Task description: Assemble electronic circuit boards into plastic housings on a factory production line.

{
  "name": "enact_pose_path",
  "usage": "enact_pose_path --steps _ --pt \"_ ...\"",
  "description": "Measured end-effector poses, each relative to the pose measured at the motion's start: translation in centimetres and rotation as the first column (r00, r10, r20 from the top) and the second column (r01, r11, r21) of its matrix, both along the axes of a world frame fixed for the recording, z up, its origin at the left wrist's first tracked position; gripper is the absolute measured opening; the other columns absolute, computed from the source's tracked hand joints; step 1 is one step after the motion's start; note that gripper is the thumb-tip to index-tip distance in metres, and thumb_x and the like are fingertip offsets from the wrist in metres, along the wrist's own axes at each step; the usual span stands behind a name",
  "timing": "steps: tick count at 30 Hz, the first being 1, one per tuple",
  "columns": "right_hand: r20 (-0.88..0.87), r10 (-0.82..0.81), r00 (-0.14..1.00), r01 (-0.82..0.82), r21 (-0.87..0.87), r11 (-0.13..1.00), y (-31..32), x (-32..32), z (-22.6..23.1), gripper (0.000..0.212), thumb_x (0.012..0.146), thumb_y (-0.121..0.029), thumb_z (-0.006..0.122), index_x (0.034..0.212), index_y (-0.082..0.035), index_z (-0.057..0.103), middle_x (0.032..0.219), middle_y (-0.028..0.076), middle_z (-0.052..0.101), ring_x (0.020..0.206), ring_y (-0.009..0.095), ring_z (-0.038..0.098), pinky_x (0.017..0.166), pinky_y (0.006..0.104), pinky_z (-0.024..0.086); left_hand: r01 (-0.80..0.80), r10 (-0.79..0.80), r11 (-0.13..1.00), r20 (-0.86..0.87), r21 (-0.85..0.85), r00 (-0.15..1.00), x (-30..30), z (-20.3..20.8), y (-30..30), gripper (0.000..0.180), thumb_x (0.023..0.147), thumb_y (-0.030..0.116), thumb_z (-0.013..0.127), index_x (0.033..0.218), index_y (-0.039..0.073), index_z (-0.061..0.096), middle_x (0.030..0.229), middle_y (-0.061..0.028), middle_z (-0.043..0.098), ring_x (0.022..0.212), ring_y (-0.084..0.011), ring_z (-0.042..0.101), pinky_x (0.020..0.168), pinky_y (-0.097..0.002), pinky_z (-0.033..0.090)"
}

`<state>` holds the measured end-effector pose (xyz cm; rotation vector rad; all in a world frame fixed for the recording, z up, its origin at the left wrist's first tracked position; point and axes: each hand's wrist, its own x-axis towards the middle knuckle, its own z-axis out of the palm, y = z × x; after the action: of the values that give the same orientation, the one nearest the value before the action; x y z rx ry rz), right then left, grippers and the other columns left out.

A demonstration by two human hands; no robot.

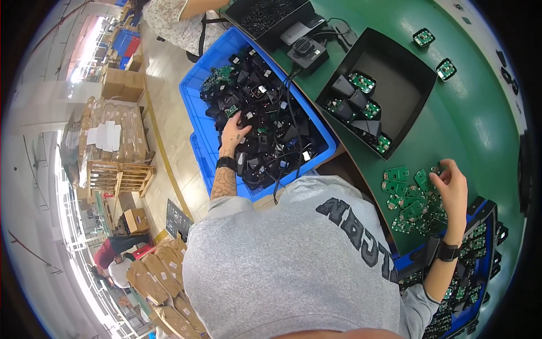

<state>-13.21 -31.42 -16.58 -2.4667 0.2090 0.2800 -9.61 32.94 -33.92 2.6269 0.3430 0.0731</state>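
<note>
My left hand (232,135) reaches into a blue plastic bin (201,161) heaped with black plastic housings (265,133). Its thumb and fingers are apart among the housings, and I see nothing held. A few green boards (221,76) lie at the bin's far left. Over the green table, my right hand (450,185) has its thumb and forefinger curled around a small circuit board (435,169) at the edge of a loose pile of green circuit boards (411,200). Its other fingers are folded and partly hidden.
A black tray (409,73) of housings with boards stands on the green table (361,141). Beyond the bin are a small black device (307,52) and a black box (265,14). Cables (291,101) hang into the bin. Another blue crate (485,226) stands at lower right; a person (175,25) is at upper left.
</note>
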Motion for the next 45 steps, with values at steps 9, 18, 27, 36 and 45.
enact_pose_path --steps 9,18,27,36,45 --pt "0.124 0.136 0.983 -0.140 0.022 0.990 0.7 -0.2 -0.9 0.024 0.070 0.000 0.071 0.085 0.001 0.052 0.077 0.009 0.050 0.064 0.019 0.053 0.060 0.0311 0.045 -0.008 0.018 0.998 0.143 -0.070 0.990 1.9 0.2 -2.3 0.053 0.068 0.019 0.080 0.115 0.006 0.059 0.105 -0.0139 0.064 0.099 -0.0296 0.063 0.088 -0.0360 0.048" --pt "0.146 0.169 0.975 -0.169 -0.015 0.986 0.1 -0.2 -2.0 0.018 0.070 0.000 0.068 0.081 0.001 0.053 0.079 0.012 0.053 0.066 0.025 0.056 0.063 0.0339 0.047 0.178 0.186 0.667 0.393 -0.724 0.901 2.6 14.7 -13.3 0.052 0.076 -0.009 0.068 0.125 0.003 0.055 0.110 -0.0067 0.061 0.094 -0.0148 0.061 0.072 -0.0259 0.055" --pt "0.263 -0.219 0.940 0.059 0.505 0.861 -2.0 0.3 -1.2 0.035 0.082 0.000 0.063 0.117 -0.004 0.056 0.083 -0.002 0.056 0.063 0.005 0.052 0.056 0.0206 0.044 0.263 -0.607 -0.100 0.268 -0.960 0.748 9.6 25.2 -34.2 0.060 0.066 -0.005 0.073 0.123 0.005 0.058 0.111 -0.0040 0.062 0.101 -0.0147 0.060 0.086 -0.0275 0.049" --pt "0.228 -0.542 0.808 0.118 0.840 0.529 -3.9 -1.9 6.2 0.033 0.086 -0.006 0.066 0.117 -0.001 0.060 0.084 0.001 0.062 0.067 0.008 0.060 0.062 0.0214 0.049 0.155 -0.847 -0.290 0.328 -0.944 0.417 11.6 21.1 -49.5 0.050 0.086 0.014 0.070 0.130 0.008 0.048 0.110 -0.0039 0.061 0.096 -0.0137 0.060 0.072 -0.0272 0.052" --pt "0.248 -0.535 0.807 0.144 0.797 0.586 -4.5 -5.8 7.7 0.027 0.086 -0.001 0.065 0.112 0.001 0.066 0.087 0.004 0.066 0.068 0.010 0.063 0.065 0.0235 0.053 -0.209 -0.973 -0.183 0.147 -0.961 0.180 7.2 19.4 -50.5 0.064 0.095 0.040 0.052 0.147 0.010 0.032 0.125 -0.0062 0.056 0.112 -0.0181 0.059 0.082 -0.0337 0.057"
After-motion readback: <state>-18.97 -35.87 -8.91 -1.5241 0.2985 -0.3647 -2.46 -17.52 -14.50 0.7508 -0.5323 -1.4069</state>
